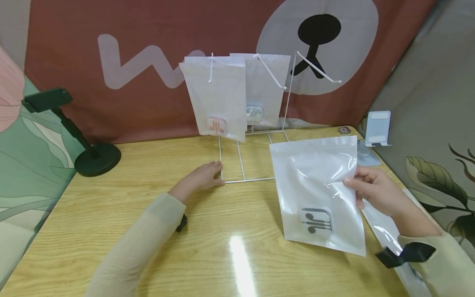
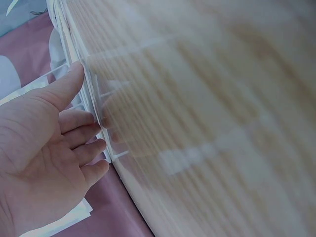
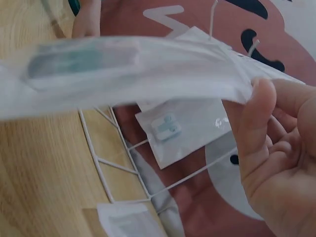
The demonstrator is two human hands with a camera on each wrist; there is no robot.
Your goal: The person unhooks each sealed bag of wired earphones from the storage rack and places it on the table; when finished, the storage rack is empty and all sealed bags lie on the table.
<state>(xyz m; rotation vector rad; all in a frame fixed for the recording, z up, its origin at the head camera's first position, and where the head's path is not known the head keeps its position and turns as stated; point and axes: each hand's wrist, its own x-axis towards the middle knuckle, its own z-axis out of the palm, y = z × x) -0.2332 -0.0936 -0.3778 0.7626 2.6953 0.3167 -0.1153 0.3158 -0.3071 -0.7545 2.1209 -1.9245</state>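
My right hand pinches the right edge of a glossy white zip bag, thumb in front. Low in the bag shows a case with black earphones. In the right wrist view the bag is seen nearly edge-on. My left hand rests at the front left corner of a white wire display rack, fingertips at its base wire. On the rack's left prong hangs a bag with orange earphones; on the middle prong hangs another bag with pale earphones. The right prong is bare.
Another white bag lies on the table under my right forearm. A light blue phone stand stands at the back right, near a small dark square. A dark green stand is at the left. A red-brown cloth hangs behind.
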